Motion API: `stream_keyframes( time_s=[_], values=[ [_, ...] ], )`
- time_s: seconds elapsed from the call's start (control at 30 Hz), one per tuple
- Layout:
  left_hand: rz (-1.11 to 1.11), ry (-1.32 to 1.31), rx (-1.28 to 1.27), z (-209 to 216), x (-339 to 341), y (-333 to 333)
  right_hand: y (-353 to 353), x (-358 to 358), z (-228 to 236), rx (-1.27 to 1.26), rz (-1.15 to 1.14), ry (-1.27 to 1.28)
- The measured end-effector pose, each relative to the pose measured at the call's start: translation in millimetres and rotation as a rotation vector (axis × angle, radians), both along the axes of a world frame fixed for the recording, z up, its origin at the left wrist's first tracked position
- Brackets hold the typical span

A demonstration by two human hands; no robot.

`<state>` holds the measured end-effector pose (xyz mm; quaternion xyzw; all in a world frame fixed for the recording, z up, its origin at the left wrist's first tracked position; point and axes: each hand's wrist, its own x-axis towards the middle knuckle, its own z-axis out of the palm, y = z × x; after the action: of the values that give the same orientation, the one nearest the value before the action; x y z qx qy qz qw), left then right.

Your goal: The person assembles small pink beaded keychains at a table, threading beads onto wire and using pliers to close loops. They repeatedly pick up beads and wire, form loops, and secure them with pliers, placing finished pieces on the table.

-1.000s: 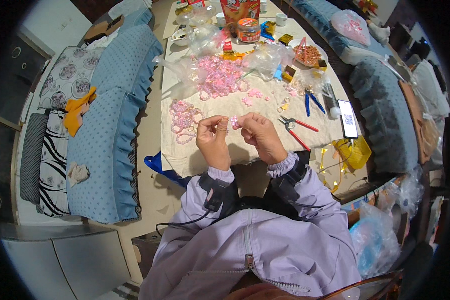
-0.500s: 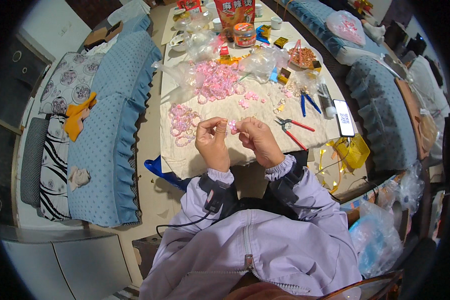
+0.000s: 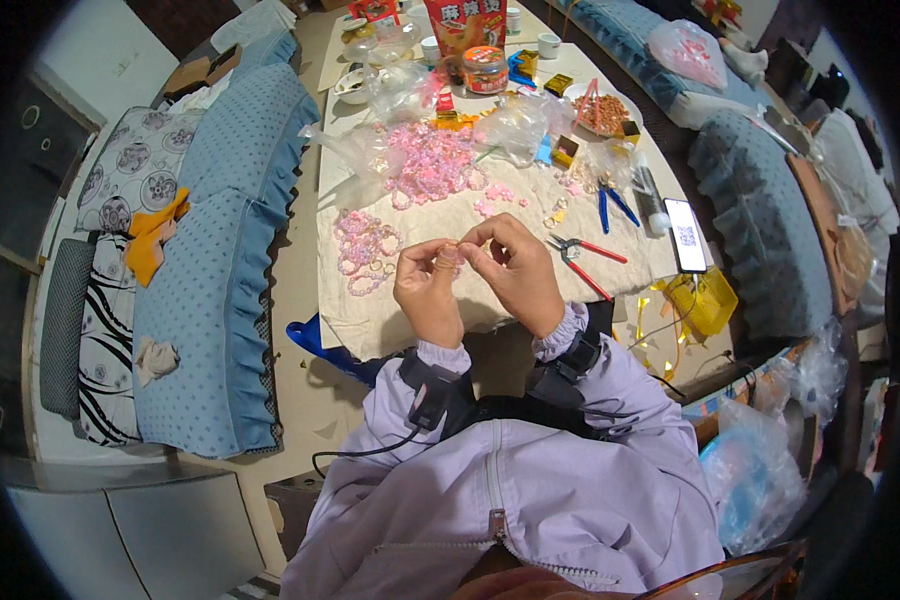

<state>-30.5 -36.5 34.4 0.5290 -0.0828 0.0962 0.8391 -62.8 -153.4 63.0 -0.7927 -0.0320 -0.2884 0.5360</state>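
My left hand is closed in a pinch above the near edge of the cloth-covered table. Against it, fingertip to fingertip, my right hand also pinches. Whatever lies between the fingertips is tiny and mostly hidden. Left of my hands lie pink beaded bracelets on the cloth. Farther back sits a large heap of pink beads, with a few pink flower-shaped pieces to its right. Red-handled pliers lie just right of my right hand, and blue-handled pliers beyond them.
Clear plastic bags surround the bead heap. A plate of reddish-brown bits, a jar and a red pouch stand farther back. At the right edge lies a lit phone; a yellow basket is below it. Blue-covered sofas flank the table.
My right hand has turned and its fingertips now meet the left ones. The pink beaded piece that showed at its fingertips is hidden now. My left hand stays nearly in place.
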Motion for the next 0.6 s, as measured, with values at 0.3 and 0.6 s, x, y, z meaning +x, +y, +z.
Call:
stream_keyframes(
  time_s=[0.3, 0.6],
  values=[
    [0.029, -0.004, 0.150, -5.9, -1.4, 0.1, 3.3, -2.0, 1.4, -0.120, -0.093, -0.020],
    [-0.234, -0.025, 0.066, -5.4, 1.4, 3.7, -7.4, 1.6, 0.6, -0.306, -0.100, -0.095]
  ],
)
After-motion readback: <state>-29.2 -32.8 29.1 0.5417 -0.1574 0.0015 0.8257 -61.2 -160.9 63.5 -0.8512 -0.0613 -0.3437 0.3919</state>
